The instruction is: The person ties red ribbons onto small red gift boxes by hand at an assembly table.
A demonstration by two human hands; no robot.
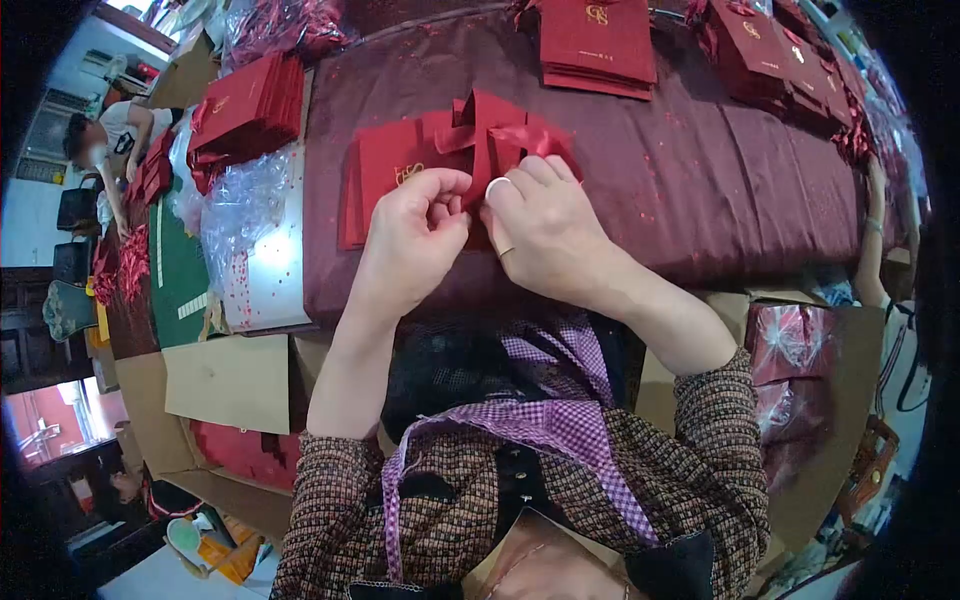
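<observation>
Both hands meet at a red paper gift bag [485,112] on the covered table. My left hand [422,232] is closed, its thumb and index finger pinched together at the near edge of the bag. Beside it, my right hand [545,228] is also closed, fingers curled over a shiny red ribbon [522,136]. A white band wraps one of its fingers, and a ring sits on another. The fingers partly hide what they pinch, which looks like the ribbon. Under and left of this bag lie more flat red bags [378,160] with gold print.
Stacks of red bags stand at the left [245,110], back [597,45] and right [765,60] of the maroon cloth [690,190]. Clear plastic wrap [245,215] lies at left. Open cartons [228,385] flank me. A person [125,125] works at far left; another's arm [873,235] reaches in at right.
</observation>
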